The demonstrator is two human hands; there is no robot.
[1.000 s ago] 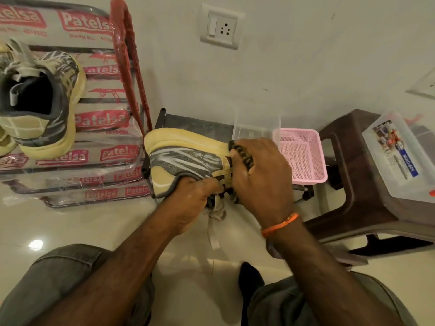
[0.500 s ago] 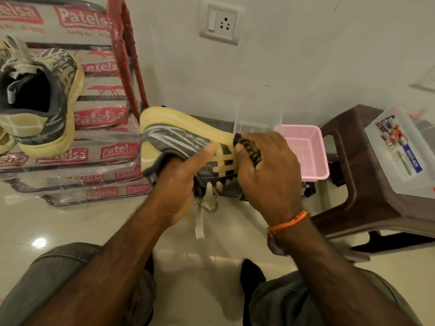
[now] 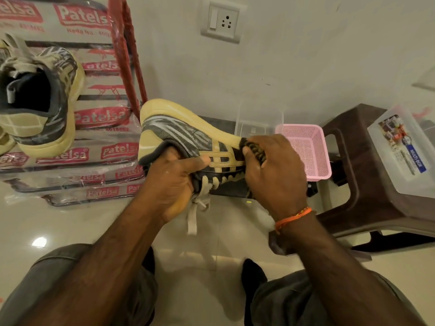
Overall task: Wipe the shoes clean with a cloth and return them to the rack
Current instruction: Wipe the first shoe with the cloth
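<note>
A grey and yellow sneaker (image 3: pixel 179 135) lies on its side in front of me, its yellow sole turned up and away. My left hand (image 3: pixel 174 182) grips it at the collar, thumb across the side stripes. My right hand (image 3: pixel 275 170) holds a dark patterned cloth (image 3: pixel 253 150) bunched against the shoe's toe end. A beige lace hangs down below the shoe. The matching sneaker (image 3: pixel 40 100) sits on the plastic-wrapped rack (image 3: pixel 94 151) at the left, heel toward me.
A red rack post (image 3: pixel 124 52) stands just left of the held shoe. A pink mesh basket (image 3: pixel 308 149) and a clear tub (image 3: pixel 259 121) sit behind my right hand. A brown stool (image 3: pixel 353 184) carries a lidded plastic box (image 3: pixel 404 151) at the right. My knees frame the tiled floor below.
The shoe has been lifted and tilted so more of its side faces me. My left thumb has shifted onto the side stripes; my right hand with the cloth stays at the toe.
</note>
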